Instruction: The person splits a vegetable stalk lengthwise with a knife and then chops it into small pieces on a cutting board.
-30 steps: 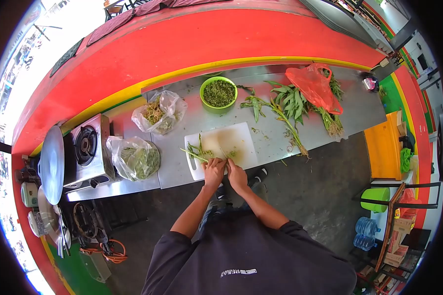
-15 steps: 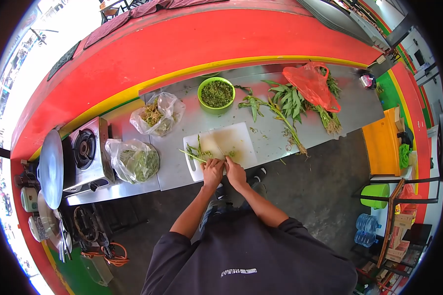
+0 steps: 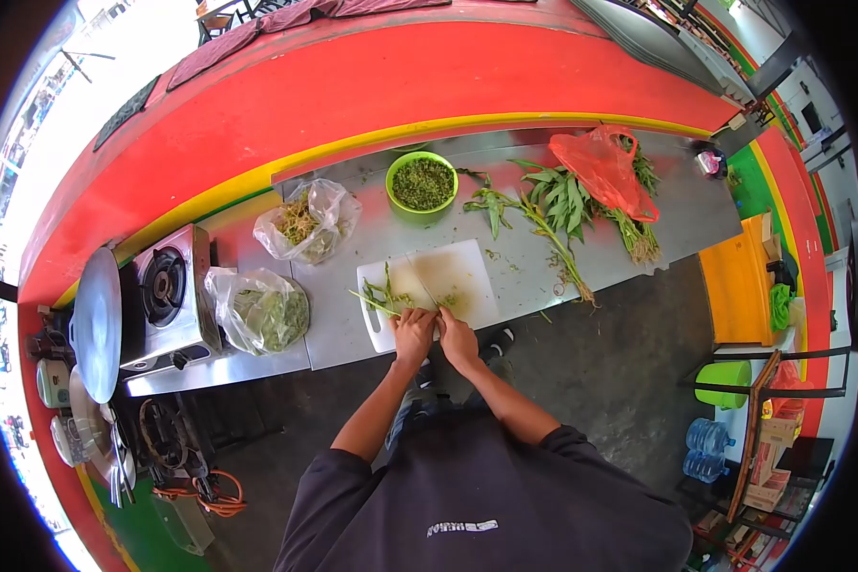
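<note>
Tabletop: bowl of chopped greens behind the board; two clear bags on the left, the stove beyond; red bag over leafy bunches on the right. Nothing stands between hands and board. Greens: thin stems and leaves, lying on the board's left part, bits to the right. Left hand: grip closed on the stems. Right hand: fingers closed around the knife.

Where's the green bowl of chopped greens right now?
In the head view, the green bowl sits on the metal counter, just beyond the cutting board.
</note>
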Available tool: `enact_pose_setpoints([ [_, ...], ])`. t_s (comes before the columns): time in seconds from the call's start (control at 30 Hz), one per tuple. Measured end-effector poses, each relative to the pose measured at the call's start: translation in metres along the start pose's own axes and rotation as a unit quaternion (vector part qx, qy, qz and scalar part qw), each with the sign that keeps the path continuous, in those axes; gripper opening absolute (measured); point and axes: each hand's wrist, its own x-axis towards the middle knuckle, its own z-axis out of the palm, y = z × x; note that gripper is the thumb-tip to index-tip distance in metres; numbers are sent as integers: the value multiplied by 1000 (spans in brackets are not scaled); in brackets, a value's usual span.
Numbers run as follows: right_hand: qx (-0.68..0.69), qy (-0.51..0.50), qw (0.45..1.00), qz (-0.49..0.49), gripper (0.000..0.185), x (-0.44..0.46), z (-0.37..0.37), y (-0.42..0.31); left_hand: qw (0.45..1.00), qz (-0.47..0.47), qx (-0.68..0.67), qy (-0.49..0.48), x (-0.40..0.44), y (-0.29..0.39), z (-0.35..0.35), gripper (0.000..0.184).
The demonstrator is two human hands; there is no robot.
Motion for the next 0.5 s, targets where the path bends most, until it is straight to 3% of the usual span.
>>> enact_pose_setpoints([
  [0.2, -23, -44, 999, 18, 37, -16, -8, 2, 1000, -10, -7, 20, -2, -1, 8, 14],
  [0.37, 5, 11, 1000, -18, 34, 4, 8, 0, 1000, 3, 10, 13, -4, -5, 6, 14],
  [0.5, -3, -7, 1000, -6, 35, 0, 0, 2, 1000, 1, 2, 6, 3, -2, 0, 15],
])
